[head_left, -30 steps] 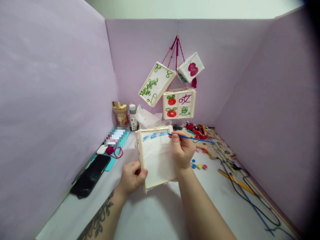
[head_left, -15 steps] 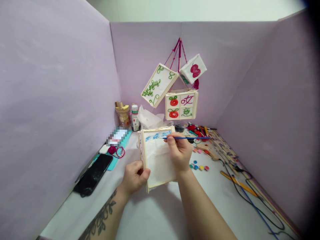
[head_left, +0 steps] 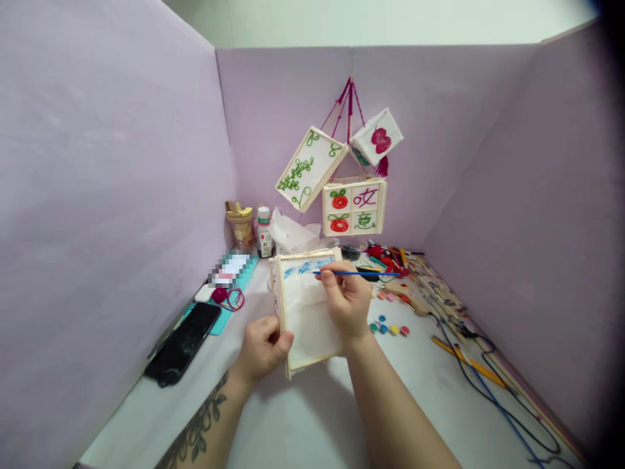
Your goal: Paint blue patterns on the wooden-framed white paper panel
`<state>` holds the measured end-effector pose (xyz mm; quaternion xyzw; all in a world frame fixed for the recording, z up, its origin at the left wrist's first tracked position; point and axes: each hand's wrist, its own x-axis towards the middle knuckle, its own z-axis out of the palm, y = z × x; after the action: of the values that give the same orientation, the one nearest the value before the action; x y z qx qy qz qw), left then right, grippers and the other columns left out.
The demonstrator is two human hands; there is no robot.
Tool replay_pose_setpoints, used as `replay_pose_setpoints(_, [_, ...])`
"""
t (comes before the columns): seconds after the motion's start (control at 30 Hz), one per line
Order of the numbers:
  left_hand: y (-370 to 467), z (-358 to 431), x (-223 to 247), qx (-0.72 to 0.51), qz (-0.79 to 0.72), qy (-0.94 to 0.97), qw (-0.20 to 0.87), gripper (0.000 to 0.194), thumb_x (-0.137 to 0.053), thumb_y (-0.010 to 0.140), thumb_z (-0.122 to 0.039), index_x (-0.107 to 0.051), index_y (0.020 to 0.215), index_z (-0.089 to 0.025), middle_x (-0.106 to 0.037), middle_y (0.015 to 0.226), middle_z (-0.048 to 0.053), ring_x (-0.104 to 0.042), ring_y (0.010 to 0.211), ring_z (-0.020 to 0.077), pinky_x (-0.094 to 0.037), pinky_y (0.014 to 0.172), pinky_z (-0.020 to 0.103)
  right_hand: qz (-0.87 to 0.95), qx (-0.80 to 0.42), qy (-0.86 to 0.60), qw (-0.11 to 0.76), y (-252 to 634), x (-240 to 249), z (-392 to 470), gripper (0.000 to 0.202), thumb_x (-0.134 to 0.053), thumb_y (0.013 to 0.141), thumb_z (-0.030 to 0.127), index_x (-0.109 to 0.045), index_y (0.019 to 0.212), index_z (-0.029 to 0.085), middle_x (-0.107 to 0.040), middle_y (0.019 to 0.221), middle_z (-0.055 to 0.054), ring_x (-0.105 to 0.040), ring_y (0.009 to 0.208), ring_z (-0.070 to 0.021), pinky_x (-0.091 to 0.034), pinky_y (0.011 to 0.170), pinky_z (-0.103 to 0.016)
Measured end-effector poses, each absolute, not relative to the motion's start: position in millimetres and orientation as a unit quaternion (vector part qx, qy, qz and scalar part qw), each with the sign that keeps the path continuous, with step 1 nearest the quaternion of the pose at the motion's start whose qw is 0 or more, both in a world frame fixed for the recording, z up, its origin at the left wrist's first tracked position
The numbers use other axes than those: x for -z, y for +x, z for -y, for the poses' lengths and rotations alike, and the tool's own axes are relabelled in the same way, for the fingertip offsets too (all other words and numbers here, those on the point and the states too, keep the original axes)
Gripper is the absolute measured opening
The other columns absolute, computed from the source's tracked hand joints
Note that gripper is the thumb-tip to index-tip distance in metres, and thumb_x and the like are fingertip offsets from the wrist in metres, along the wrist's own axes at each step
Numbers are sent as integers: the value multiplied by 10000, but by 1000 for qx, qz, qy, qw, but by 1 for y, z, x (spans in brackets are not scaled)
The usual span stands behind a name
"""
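My left hand (head_left: 265, 345) grips the left edge of a wood-framed paper lantern (head_left: 310, 326), thumb on its front. The lantern is tilted towards me, and its white panel has a band of dabbed blue paint (head_left: 310, 266) along the top. A thin paintbrush (head_left: 375, 274) with a blue handle is pinched in my right hand (head_left: 347, 299). Its tip points left, at or just below the blue band; whether it touches the paper I cannot tell. My right hand covers part of the panel's right side.
Decorated lanterns (head_left: 355, 207) hang ahead on purple cords. Small paint pots (head_left: 383, 329) stand to the right, by a glue gun (head_left: 415, 303) and its cable. At left lie a black phone (head_left: 185, 342) and purple thread (head_left: 221, 296). A bottle (head_left: 264, 233) stands behind.
The brush tip has shifted slightly left and down on the panel, with my right hand moving along. My left hand and the lantern stay in place.
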<state>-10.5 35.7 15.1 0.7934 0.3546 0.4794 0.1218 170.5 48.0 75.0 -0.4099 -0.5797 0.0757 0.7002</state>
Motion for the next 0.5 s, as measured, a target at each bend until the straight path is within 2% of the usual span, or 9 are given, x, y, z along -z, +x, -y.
replay_pose_setpoints(0.23, [-10, -36, -16, -480, -355, 792, 125, 346, -495, 812, -309, -339, 525, -196, -351, 481, -46, -353, 435, 76, -274, 429, 205, 483, -88, -386, 781, 175, -79, -47, 85, -570, 869, 277, -621, 862, 209, -638, 767, -4, -647, 688, -147, -505, 643, -283])
replay_pose_setpoints(0.5, [-10, -34, -19, -471, -367, 792, 128, 340, -479, 809, -314, -356, 516, -195, -381, 474, -37, -367, 436, 80, -279, 425, 206, 587, -105, -386, 704, 152, -82, -38, 90, -578, 868, 257, -646, 840, 205, -657, 758, -13, -625, 683, -149, -484, 630, -292])
